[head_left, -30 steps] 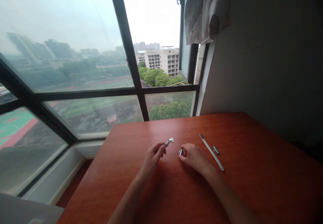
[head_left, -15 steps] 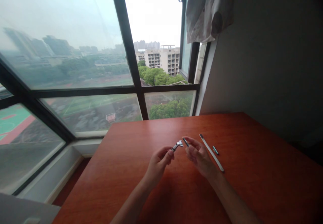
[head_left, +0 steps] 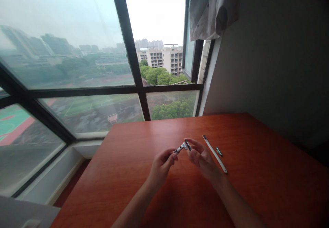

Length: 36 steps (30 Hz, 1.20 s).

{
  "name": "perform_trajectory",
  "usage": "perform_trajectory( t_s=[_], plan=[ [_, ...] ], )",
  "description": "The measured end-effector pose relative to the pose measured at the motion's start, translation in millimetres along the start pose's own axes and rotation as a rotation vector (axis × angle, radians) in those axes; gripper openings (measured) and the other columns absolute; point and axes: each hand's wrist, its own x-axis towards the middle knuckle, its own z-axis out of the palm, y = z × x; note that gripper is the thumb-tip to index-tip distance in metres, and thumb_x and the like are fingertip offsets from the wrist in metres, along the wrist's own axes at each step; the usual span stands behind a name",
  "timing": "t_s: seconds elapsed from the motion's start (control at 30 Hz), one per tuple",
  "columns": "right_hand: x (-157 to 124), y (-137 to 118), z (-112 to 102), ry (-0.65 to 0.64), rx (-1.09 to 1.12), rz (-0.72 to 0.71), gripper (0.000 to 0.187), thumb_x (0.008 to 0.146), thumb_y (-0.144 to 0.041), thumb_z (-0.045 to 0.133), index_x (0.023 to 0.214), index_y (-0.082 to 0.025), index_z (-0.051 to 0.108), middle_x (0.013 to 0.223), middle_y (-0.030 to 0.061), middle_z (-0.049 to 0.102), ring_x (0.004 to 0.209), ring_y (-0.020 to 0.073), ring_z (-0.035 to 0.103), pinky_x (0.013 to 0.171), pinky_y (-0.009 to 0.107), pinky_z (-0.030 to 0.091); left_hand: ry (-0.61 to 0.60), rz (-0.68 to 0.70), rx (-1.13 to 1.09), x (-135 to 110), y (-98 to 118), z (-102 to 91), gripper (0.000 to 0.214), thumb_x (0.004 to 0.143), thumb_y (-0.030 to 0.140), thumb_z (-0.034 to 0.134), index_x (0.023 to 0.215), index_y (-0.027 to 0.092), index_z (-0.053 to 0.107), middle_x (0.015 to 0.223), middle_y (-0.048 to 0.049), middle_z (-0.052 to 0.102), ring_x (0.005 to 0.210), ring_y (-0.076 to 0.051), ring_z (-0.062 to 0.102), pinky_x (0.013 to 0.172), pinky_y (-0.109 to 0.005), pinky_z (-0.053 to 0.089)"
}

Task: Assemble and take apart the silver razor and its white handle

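My left hand (head_left: 163,164) is closed around a silver razor handle (head_left: 181,147), its metal neck pointing up to the right. Between the fingertips of my right hand (head_left: 202,156) is a dark razor blade head (head_left: 188,145), pinched at its ends. The neck of the handle meets the back of the blade head; whether the two are locked together I cannot tell. Both hands are raised over the reddish-brown table (head_left: 133,173). Most of the handle's grip is hidden inside my left fingers.
Right of my right hand lies a long white toothbrush (head_left: 216,155) with a dark head. A small green-and-black piece (head_left: 218,152), perhaps another blade head, lies beside it. Windows (head_left: 89,108) border the table's far and left sides; a cloth (head_left: 209,12) hangs upper right.
The razor handle and the blade head, apart by a small gap before, now touch. My hands have come slightly closer together, each keeping its grip.
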Motion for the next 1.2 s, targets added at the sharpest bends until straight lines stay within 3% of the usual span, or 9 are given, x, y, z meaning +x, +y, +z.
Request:
perform_trajectory(
  t_s=[1.2],
  plan=[
    [1.5,-3.3,0.6,-0.033,-0.084,0.023,0.051,0.077,-0.044,0.072,0.121,-0.020,0.062,0.061,-0.0062,0.034,0.052,0.0072,0.024,0.046,0.022,0.018,-0.008,0.001,0.096,-0.2,3.8,-6.6,0.029,0.080,0.038,0.066,0.091,0.012,0.073,0.068,-0.0037,0.062,0.060,-0.012,0.046,0.056,-0.022,0.039]
  ],
)
